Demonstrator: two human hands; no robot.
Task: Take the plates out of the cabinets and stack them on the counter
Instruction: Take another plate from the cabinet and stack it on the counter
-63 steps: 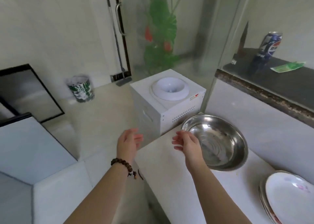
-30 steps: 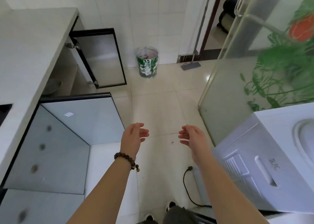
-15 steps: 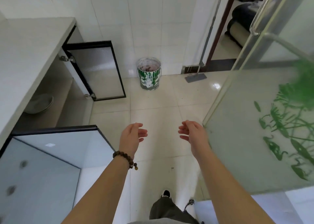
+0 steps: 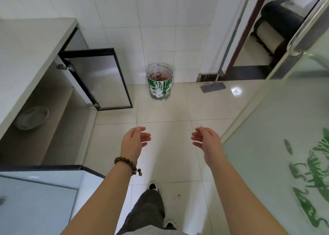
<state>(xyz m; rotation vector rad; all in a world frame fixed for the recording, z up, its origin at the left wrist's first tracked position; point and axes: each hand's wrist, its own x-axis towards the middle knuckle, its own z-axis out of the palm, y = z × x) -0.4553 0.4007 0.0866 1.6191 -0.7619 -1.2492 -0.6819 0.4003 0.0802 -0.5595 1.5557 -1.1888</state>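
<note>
- A dark grey trouser leg [image 4: 146,211] and a black-and-white shoe [image 4: 154,186] are seen nearest, on the cream tiled floor [image 4: 163,110].
- At the lower left, a black-framed glass cabinet door [image 4: 35,199] is swung open over the floor.
- The left hand [image 4: 134,142] is held out above the floor, with a brown wooden bead bracelet [image 4: 125,162] worn at its wrist. Its fingers are loosely curled and slightly spread, and nothing is held.
- The right hand [image 4: 206,142] is held level with it and well apart from it, the palm turned inward. Its fingers are likewise loosely curled and slightly spread, with nothing pinched between them.
- On the right, a frosted glass door printed with green leaves [image 4: 276,145] is seen, with a metal bar handle [image 4: 306,26] fixed near its top.
- A stack of pale round plates [image 4: 32,118] lies on the bottom board of the open cabinet [image 4: 58,127] under the white desk [image 4: 26,56]. It is partly hidden by the desk's front edge and is well apart from both hands.
- Beyond the plates, a second black-framed frosted cabinet door [image 4: 101,79] is hinged open at the far end of the cabinet.
- A green paint bucket streaked with white [image 4: 159,81] is set on the floor against the white tiled wall [image 4: 124,12], near that far door.
- A grey flat mop [image 4: 213,87] is propped against the wall, with its head on the floor.
- A dark sofa [image 4: 274,26] is seen through the doorway.
</note>
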